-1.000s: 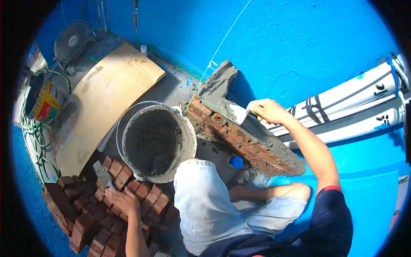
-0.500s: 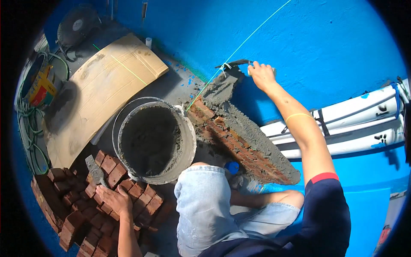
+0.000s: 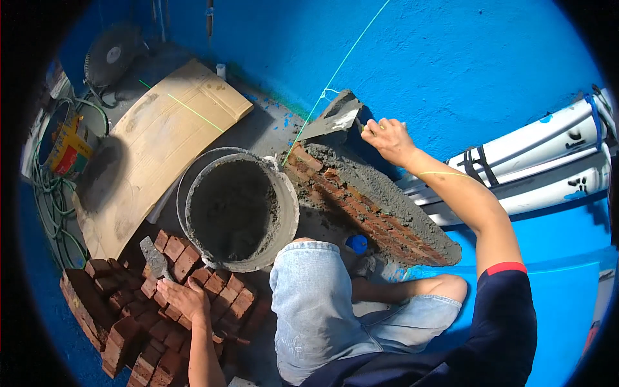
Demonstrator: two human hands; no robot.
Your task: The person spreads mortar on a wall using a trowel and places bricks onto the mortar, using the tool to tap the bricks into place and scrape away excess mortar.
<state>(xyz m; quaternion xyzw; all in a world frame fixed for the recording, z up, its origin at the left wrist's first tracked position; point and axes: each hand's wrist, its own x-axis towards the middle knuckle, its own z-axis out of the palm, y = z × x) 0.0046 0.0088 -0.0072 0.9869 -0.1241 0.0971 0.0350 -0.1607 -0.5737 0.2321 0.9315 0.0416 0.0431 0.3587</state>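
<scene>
The landmark is the bucket of mortar (image 3: 284, 200), standing close by the person's knee. To its right, a low brick wall (image 3: 361, 216) runs at a slant, its top covered with a rough grey mortar bed (image 3: 393, 184). The right hand (image 3: 388, 138), beyond the bucket and to its right, is closed around the handle of a trowel (image 3: 335, 124), whose blade lies at the wall's far end, apparently against the mortar there. The left hand (image 3: 184, 300), on the near left side of the bucket, rests over the brick pile (image 3: 187, 261) with its fingers extended at the lower end of a grey, flat piece (image 3: 155, 259); whether it grips that piece or merely touches it, I cannot tell. A green string line (image 3: 351, 55) comes down to the wall end just right of the bucket. The step in hand looks like shaping the mortar at that end. The next move probably calls for a level, controlled stroke of the blade, trimming the edge without snagging the string, before any brick is bedded.
</scene>
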